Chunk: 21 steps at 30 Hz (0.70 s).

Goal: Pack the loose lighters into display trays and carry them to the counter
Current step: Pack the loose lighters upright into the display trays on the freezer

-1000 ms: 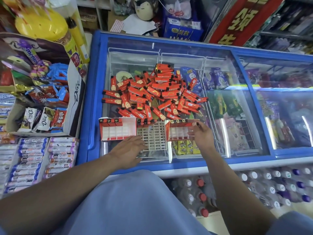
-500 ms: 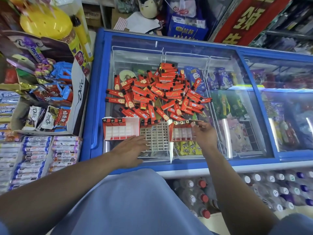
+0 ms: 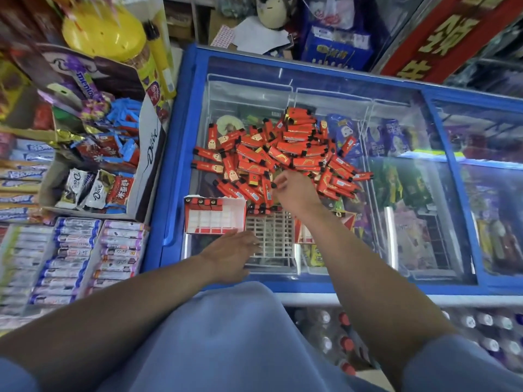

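Two bare hands work over the glass lid of a blue freezer (image 3: 169,171): the left hand (image 3: 229,256) lies nearest, fingers straight and flat on the glass, touching the near edge of a white grid tray (image 3: 271,236). Just left of that grid sits a red and white display tray (image 3: 215,219) with four lighters standing in its far row, and another red tray (image 3: 304,236) shows partly under the right forearm. Farther off, the right hand (image 3: 294,193) reaches into the near edge of the pile of red lighters (image 3: 283,154), its fingertips pinching one lighter.
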Available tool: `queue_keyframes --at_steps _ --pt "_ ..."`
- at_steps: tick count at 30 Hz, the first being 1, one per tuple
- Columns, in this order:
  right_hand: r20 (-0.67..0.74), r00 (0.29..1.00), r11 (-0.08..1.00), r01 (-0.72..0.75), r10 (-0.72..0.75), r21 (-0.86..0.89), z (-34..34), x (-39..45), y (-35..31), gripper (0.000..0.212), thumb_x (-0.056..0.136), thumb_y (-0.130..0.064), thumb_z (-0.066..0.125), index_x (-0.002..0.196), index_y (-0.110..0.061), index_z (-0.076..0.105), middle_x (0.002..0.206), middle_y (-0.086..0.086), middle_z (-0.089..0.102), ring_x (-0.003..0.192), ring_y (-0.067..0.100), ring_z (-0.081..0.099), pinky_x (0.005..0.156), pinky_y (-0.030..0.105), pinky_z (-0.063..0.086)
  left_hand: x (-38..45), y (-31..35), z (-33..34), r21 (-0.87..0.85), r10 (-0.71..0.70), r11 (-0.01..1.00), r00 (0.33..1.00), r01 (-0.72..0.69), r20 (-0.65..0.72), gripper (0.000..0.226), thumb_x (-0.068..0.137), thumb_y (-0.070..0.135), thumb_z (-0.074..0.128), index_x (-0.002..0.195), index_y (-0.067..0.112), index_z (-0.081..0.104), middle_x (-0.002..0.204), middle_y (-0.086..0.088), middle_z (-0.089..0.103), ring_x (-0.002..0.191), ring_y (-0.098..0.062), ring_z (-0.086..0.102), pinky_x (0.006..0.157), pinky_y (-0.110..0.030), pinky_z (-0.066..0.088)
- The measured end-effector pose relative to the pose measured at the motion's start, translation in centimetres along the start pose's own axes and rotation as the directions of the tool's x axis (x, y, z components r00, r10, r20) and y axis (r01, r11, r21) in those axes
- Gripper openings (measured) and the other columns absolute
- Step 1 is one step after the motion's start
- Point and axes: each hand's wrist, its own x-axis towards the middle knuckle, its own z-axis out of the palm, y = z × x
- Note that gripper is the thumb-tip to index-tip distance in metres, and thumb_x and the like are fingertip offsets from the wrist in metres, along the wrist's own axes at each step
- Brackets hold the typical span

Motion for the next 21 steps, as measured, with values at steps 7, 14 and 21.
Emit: queue_keyframes --at_steps 7,14,21 --pt "0.086 0.987 0.986 -0.124 0.135 -0.115 2.9 4.0 -1.7 0.038 0.087 -0.021 0.080 0.115 -0.007 0.059 0.097 0.006 0.066 0.097 0.026 0.069 0.081 0.030 0.054 0.3 0.9 -0.9 0.029 -0.042 0.999 0.999 0.041 0.033 0.062 0.091 0.030 0.061 0.150 0.018 0.047 0.154 -0.004 0.041 0.144 -0.019 0.034 0.126 -0.041 0.015" --pt "0.017 0.998 0.997 -0.067 0.066 0.048 -0.8 1.4 -1.2 0.041 0.093 -0.008 0.065 0.130 -0.011 0.050 0.102 0.005 0.067 0.078 0.015 0.066 0.059 0.027 0.052 -0.2 1.3 -0.7 0.070 -0.056 0.996 0.998 0.053 0.038 0.064 0.094 0.031 0.059 0.154 0.018 0.042 0.159 -0.008 0.034 0.150 -0.021 0.026 0.128 -0.045 0.010" --pt "0.018 1.000 0.954 -0.028 0.024 0.298 -4.2 -5.8 0.3 0.009 0.093 -0.016 0.071 0.094 -0.019 0.063 0.076 0.004 0.073 0.058 0.018 0.070 0.055 0.036 0.060 -0.5 1.3 0.0 0.112 0.011 0.994 0.987 0.007 -0.158 0.045 0.095 0.026 0.059 0.138 0.015 0.060 0.145 -0.008 0.053 0.140 -0.028 0.044 0.120 -0.043 0.029"
